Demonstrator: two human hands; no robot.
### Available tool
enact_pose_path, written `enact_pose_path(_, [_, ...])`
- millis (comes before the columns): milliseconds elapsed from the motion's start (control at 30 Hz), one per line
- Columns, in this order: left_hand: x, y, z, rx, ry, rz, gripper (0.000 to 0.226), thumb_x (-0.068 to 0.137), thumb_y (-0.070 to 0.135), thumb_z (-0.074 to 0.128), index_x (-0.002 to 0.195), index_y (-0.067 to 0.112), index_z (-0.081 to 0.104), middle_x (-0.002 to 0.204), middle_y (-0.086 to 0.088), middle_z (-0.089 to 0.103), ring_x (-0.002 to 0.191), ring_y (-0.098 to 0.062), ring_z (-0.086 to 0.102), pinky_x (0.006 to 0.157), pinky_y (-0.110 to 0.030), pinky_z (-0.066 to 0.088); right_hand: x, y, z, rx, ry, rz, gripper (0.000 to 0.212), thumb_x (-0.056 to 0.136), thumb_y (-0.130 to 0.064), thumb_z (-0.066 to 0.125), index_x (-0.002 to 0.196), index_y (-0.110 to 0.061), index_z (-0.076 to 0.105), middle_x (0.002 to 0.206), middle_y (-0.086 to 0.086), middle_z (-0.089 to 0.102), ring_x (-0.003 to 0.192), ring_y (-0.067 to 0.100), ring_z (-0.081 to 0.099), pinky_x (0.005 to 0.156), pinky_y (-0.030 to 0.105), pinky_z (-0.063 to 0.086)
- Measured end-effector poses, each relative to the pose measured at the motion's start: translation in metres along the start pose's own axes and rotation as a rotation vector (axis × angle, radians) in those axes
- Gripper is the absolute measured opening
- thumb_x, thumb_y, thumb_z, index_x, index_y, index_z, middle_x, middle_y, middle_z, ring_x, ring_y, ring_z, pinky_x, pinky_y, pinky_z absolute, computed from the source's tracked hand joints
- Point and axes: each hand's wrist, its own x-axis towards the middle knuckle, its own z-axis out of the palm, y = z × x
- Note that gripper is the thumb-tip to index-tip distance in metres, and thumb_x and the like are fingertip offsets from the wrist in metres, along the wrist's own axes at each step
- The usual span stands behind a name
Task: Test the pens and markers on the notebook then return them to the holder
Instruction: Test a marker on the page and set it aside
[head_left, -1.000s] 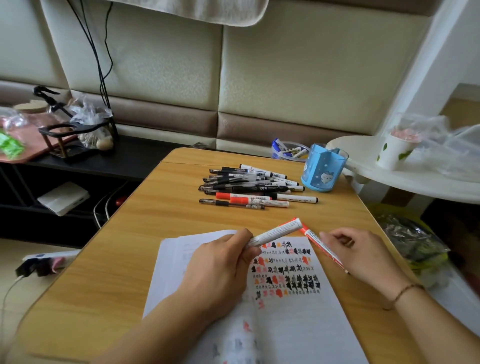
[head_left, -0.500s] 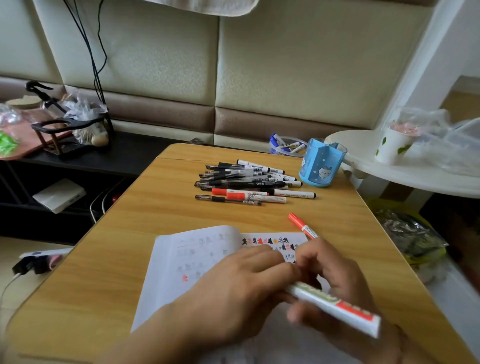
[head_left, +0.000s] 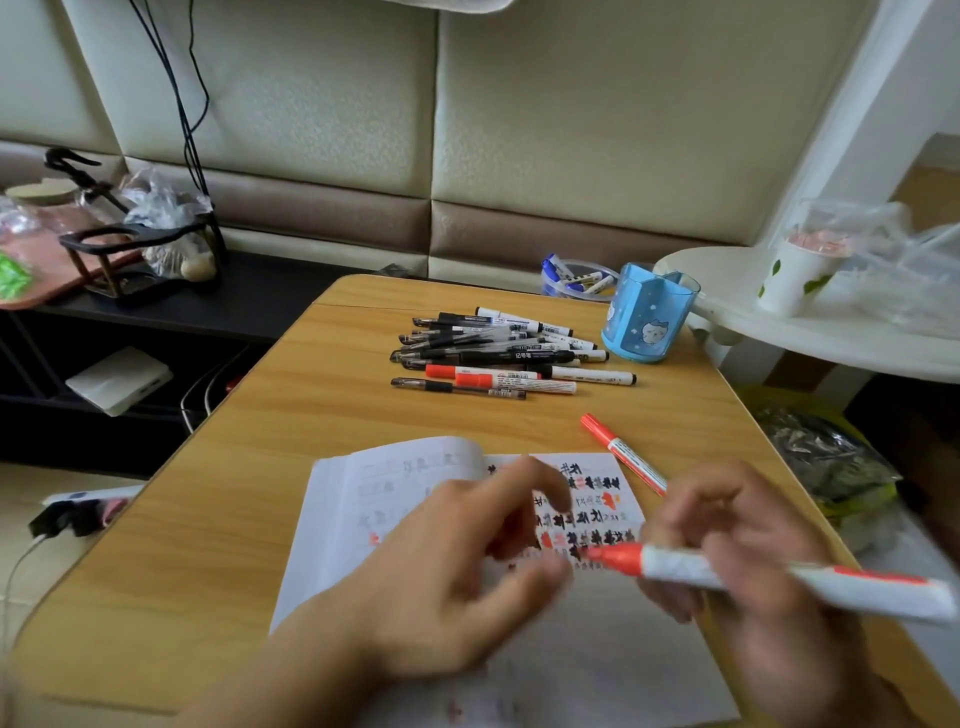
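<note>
Both hands are smeared by motion blur, so the left hand (head_left: 457, 577) fingers (head_left: 540, 483) cannot be read exactly. The lower part of the notebook (head_left: 374, 499) is covered by them. The marker (head_left: 779, 577) nib is blurred; whether paper is touched cannot be told.

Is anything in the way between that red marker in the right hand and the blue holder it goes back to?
Mostly clear. The marker is over the notebook; toward the holder there is bare table, with a second red marker near that path and the pen pile left of it.
</note>
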Motion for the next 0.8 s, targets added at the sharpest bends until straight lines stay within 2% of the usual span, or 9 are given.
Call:
enact_pose_path(67, [0.000, -0.010, -0.001, 0.127, 0.099, -0.136, 0.020, 0.085, 0.028, 0.045, 0.105, 0.032, 0.048, 0.073, 0.007, 0.054, 0.065, -0.008, 0.048, 0.060, -0.025, 0.037, 0.003, 0.002, -0.004, 0.046, 0.028, 0.063, 0.017, 0.069, -0.027, 0.056, 0.075, -0.016, 0.067, 0.048, 0.016, 0.050, 0.042, 0.028, 0.050, 0.043, 0.024, 0.039])
enact_pose_path(133, [0.001, -0.018, 0.001, 0.344, 0.108, -0.245, 0.024, 0.084, 0.028, 0.042, 0.105, 0.034, 0.051, 0.082, 0.011, 0.058, 0.075, -0.012, 0.052, 0.065, -0.030, 0.042, 0.004, 0.009, -0.003, -0.060, -0.014, 0.169, 0.020, 0.069, -0.032, 0.067, 0.075, -0.013, 0.066, 0.051, 0.013, 0.056, 0.047, 0.037, 0.053, 0.041, 0.026, 0.040])
enact_pose_path(200, [0.001, -0.025, 0.005, 0.444, 0.078, -0.313, 0.023, 0.086, 0.028, 0.044, 0.106, 0.034, 0.055, 0.083, 0.015, 0.053, 0.080, -0.012, 0.054, 0.065, -0.028, 0.040, 0.004, 0.021, 0.004, -0.160, -0.026, 0.214, 0.025, 0.071, -0.035, 0.073, 0.068, -0.013, 0.060, 0.043, 0.006, 0.050, 0.039, 0.027, 0.045, 0.040, 0.022, 0.035])
enact_pose_path(333, [0.001, -0.033, 0.007, 0.471, 0.047, -0.367, 0.018, 0.085, 0.027, 0.049, 0.100, 0.035, 0.056, 0.070, 0.014, 0.046, 0.069, -0.012, 0.046, 0.058, -0.027, 0.034, 0.006, 0.040, 0.013, -0.283, -0.071, 0.223, 0.015, 0.073, -0.021, 0.071, 0.070, -0.014, 0.057, 0.043, 0.002, 0.051, 0.040, 0.017, 0.043, 0.043, 0.026, 0.036])
enact_pose_path(467, [0.001, -0.037, 0.009, 0.458, 0.075, -0.361, 0.017, 0.081, 0.027, 0.053, 0.095, 0.034, 0.060, 0.065, 0.015, 0.046, 0.065, -0.010, 0.045, 0.056, -0.026, 0.034, 0.004, 0.053, 0.014, -0.390, -0.006, 0.172, 0.039, 0.074, -0.031, 0.070, 0.056, -0.009, 0.045, 0.045, 0.001, 0.042, 0.043, 0.010, 0.037, 0.045, 0.022, 0.033])
enact_pose_path(700, [0.004, -0.041, 0.010, 0.444, 0.079, -0.350, 0.018, 0.078, 0.022, 0.055, 0.091, 0.032, 0.061, 0.057, 0.013, 0.041, 0.060, -0.008, 0.042, 0.054, -0.027, 0.033, 0.005, 0.056, 0.016, -0.422, -0.061, 0.173, 0.036, 0.074, -0.022, 0.070, 0.053, -0.008, 0.044, 0.043, -0.009, 0.040, 0.042, 0.003, 0.034, 0.043, 0.013, 0.029])
enact_pose_path(800, [0.004, -0.041, 0.010, 0.442, 0.072, -0.359, 0.018, 0.078, 0.022, 0.055, 0.091, 0.033, 0.061, 0.056, 0.012, 0.042, 0.060, -0.008, 0.044, 0.054, -0.027, 0.035, 0.005, 0.056, 0.017, -0.438, -0.057, 0.166, 0.038, 0.075, -0.016, 0.072, 0.053, -0.006, 0.042, 0.043, -0.008, 0.038, 0.041, 0.004, 0.032, 0.043, 0.012, 0.027])
